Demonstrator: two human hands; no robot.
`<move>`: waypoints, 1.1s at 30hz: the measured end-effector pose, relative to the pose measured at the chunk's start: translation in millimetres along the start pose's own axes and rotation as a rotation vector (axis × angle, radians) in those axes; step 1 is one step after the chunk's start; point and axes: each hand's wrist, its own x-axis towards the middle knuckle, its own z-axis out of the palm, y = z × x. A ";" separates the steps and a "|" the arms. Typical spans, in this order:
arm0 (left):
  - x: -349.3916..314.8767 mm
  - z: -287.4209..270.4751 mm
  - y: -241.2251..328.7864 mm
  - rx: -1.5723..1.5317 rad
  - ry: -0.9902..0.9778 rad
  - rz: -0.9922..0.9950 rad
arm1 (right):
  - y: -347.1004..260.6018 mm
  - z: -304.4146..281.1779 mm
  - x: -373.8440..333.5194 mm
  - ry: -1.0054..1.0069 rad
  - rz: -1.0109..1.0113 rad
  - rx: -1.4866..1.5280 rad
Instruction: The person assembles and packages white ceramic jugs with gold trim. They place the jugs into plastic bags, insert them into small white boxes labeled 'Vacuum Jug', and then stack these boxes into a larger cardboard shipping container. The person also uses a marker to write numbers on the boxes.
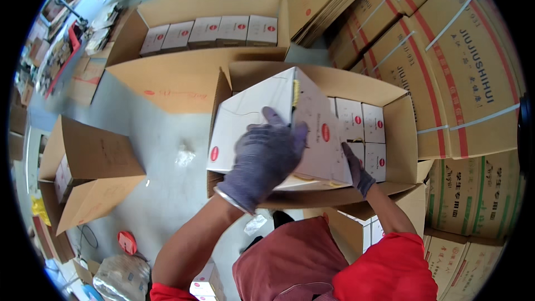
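Note:
A large white box with red oval marks [251, 120] is tilted over an open brown carton [402, 145], partly inside it. My left hand [261, 159], in a grey glove, grips the box across its near upper edge, the thumb on one face and the fingers over the other. Against the lower right corner of that box presses my right hand [358, 171], gloved too; its fingers are partly hidden. Behind it, several smaller white boxes [374, 124] stand in rows in the carton. The tilted box hides the carton's left part.
Another open carton [167, 81] with a row of white boxes stands beyond. A smaller open carton [114, 153] is at the left. Strapped brown cartons [457, 72] are stacked along the right, beside flattened cardboard [320, 0]. Clear plastic scraps [185, 155] lie on the floor.

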 end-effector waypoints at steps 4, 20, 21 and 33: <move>13.4 18.1 22.8 -0.147 -0.286 0.004 | -24.9 -5.4 -11.2 -0.003 -0.023 -0.206; -47.5 147.1 -91.9 -0.984 -0.220 -0.436 | 23.0 30.7 -0.3 0.096 -0.031 -0.638; -57.9 170.5 -114.5 -1.224 -0.191 -0.396 | 28.8 54.3 -1.2 0.092 -0.148 -0.650; -94.8 208.5 -138.2 -1.642 -0.125 -0.388 | 31.7 93.3 -29.5 0.032 -0.180 -1.150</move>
